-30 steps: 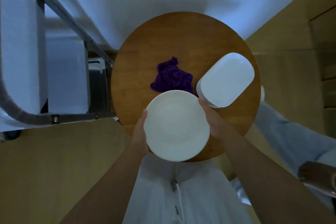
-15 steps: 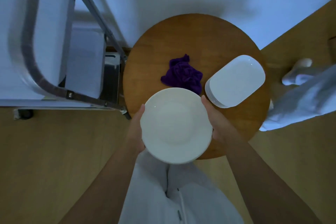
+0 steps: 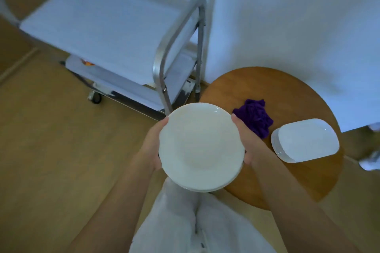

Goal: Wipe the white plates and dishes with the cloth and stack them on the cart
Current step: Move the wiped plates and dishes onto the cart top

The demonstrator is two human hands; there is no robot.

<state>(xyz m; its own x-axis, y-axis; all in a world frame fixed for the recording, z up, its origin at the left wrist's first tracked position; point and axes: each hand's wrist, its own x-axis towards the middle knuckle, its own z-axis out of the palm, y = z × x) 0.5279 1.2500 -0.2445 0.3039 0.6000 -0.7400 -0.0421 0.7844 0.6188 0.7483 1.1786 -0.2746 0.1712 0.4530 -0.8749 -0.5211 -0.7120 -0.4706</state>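
A pale wall is running along the top of the head view, and a light wooden floor is spreading out below it. A round wooden bench is sitting against the wall at right, and a metal cart with white shelves and a tubular steel frame is standing just beside it at left, one small wheel showing near the floor.

The person is holding a short stack of round white plates face up in front of their body, at the bench's near-left edge and close to the cart's frame. The left hand is gripping the stack's left rim, fingers curling underneath it and the thumb lying along the edge. The right hand is gripping the right rim the same way, thumb on the upper edge and fingers hidden beneath. Both forearms are reaching up from the bottom of the view, with white trousers showing between them.

On the bench, a crumpled purple cloth is lying just behind the right hand. A stack of white rounded-rectangular dishes is resting near the cloth, toward the bench's right edge.

At the far right edge, part of a white shoe is showing on the floor.
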